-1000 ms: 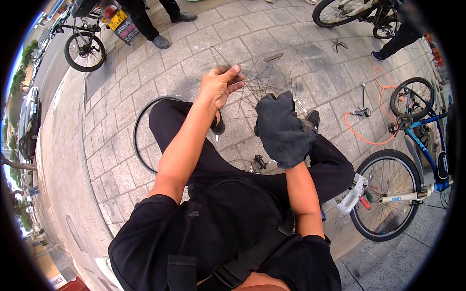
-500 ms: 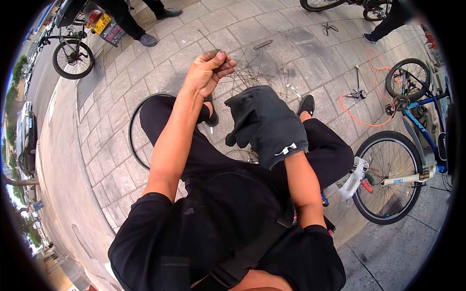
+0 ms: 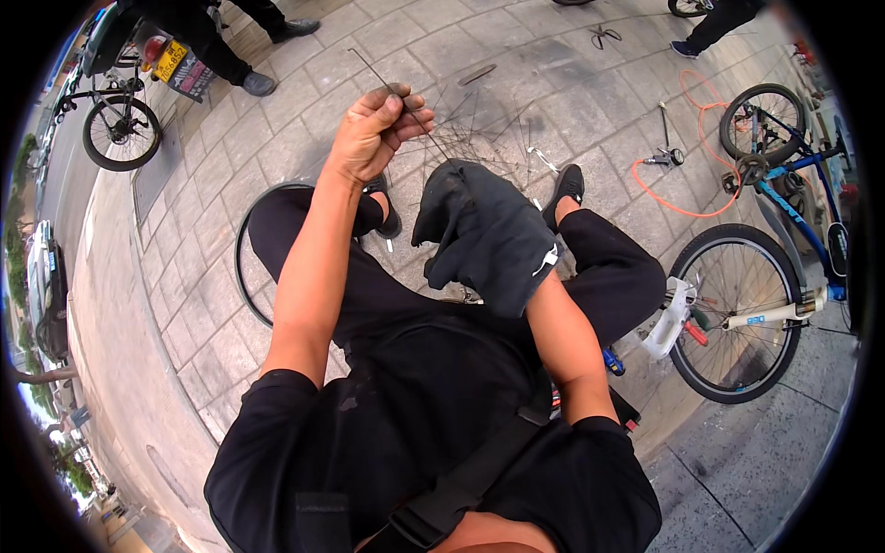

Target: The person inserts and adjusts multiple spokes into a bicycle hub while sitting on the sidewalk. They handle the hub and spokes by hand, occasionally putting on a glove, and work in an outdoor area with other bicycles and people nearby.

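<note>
Raised in front of me, my left hand (image 3: 373,129) is closed, pinching a thin dark bicycle spoke (image 3: 433,137) between thumb and fingers. The spoke slants from its bent upper end down to the tip of a black cloth (image 3: 484,221). This cloth wraps my right hand up to the wrist, so those fingers are hidden. My right forearm (image 3: 570,327) comes out below it. More loose spokes (image 3: 479,138) lie in a heap on the paving just beyond the cloth. A bare wheel rim (image 3: 238,249) lies on the ground beside my left leg.
On the right a blue bicycle (image 3: 791,217) lies near a wheel (image 3: 737,313) and a white plastic container (image 3: 671,318). An orange hose (image 3: 673,201) joins a gauge (image 3: 678,157). Scissors (image 3: 605,37) and a flat bar (image 3: 477,74) rest farther off. People stand at the back.
The cloth-wrapped right hand has turned and shifted slightly left, its tip now at the spoke's lower end. My left hand has moved slightly left, still holding the spoke.
</note>
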A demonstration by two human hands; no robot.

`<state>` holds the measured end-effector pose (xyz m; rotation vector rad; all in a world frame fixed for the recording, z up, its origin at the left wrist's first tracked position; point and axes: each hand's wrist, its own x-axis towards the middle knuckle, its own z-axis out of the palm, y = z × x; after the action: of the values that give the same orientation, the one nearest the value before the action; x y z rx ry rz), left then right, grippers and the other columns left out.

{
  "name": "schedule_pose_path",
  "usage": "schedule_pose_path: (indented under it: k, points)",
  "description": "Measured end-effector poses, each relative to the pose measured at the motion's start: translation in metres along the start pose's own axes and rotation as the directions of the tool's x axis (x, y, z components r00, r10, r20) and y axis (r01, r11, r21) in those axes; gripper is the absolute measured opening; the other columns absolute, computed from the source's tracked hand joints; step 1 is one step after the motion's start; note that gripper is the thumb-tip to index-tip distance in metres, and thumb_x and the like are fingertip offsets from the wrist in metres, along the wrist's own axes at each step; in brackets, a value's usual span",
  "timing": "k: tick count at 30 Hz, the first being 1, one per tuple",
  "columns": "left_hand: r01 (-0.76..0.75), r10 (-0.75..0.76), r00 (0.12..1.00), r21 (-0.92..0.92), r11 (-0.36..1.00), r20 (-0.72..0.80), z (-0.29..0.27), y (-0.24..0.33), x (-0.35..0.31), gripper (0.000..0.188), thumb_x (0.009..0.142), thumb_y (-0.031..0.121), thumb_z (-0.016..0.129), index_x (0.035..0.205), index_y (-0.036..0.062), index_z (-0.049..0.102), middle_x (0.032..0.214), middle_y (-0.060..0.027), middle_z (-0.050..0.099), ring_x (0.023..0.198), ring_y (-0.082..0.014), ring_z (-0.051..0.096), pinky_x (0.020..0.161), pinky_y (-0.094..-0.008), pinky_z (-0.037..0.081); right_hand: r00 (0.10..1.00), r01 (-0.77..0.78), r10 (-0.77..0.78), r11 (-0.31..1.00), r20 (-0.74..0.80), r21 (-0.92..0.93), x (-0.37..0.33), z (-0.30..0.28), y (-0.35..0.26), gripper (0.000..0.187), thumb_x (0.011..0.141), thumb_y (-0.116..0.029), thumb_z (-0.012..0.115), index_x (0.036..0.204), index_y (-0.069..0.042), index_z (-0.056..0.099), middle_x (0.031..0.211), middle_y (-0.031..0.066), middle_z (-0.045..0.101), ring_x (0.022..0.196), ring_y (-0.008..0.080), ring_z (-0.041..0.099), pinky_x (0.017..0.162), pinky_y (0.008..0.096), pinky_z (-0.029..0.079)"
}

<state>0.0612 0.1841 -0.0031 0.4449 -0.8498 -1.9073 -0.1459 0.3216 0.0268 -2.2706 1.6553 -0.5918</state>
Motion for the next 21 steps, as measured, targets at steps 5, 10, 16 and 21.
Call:
schedule_pose_path:
  k: [5,10,16,21]
  points:
    - [0.162,-0.072,0.936,0.237,0.958,-0.346,0.022,-0.024,-0.013,0.031,0.098,0.017,0.076,0.115,-0.0070,0.065,0.104,-0.0174,0.072,0.093,-0.0316,0.077,0.082,-0.0406,0.067,1.000,-0.019,0.019,1.000,0.001,-0.003,-0.014,0.001,0.004,0.037,0.065,-0.011,0.089,0.095,-0.010,0.067,0.104,0.0136,0.069,0.102,0.0347,0.069,0.080,0.0469,0.055]
    - [0.107,-0.011,0.910,0.209,0.972,-0.415,0.041,-0.045,-0.024,0.028,0.096,0.012,0.078,0.110,-0.0089,0.066,0.099,-0.0177,0.073,0.089,-0.0279,0.077,0.073,-0.0377,0.068,1.000,-0.025,0.025,1.000,-0.008,0.000,-0.010,0.003,0.011,0.036,0.065,-0.011,0.089,0.094,-0.010,0.068,0.103,0.0135,0.069,0.101,0.0348,0.069,0.080,0.0468,0.055]
    - [0.118,-0.051,0.925,0.157,0.981,-0.378,0.026,-0.038,-0.018,0.022,0.100,0.014,0.073,0.109,-0.0046,0.065,0.098,-0.0140,0.072,0.090,-0.0263,0.076,0.077,-0.0369,0.067,0.999,-0.036,0.036,0.999,-0.027,-0.005,-0.009,0.000,0.016,0.035,0.065,-0.012,0.089,0.094,-0.010,0.068,0.103,0.0134,0.069,0.101,0.0348,0.069,0.079,0.0467,0.055]
    - [0.143,-0.072,0.919,0.157,0.977,-0.388,0.018,-0.030,-0.019,0.021,0.101,0.015,0.072,0.108,-0.0030,0.065,0.097,-0.0124,0.071,0.091,-0.0249,0.075,0.077,-0.0372,0.067,0.999,-0.044,0.044,0.999,-0.030,-0.003,-0.011,-0.001,0.022,0.035,0.065,-0.012,0.089,0.093,-0.010,0.068,0.102,0.0133,0.069,0.100,0.0348,0.069,0.079,0.0467,0.055]
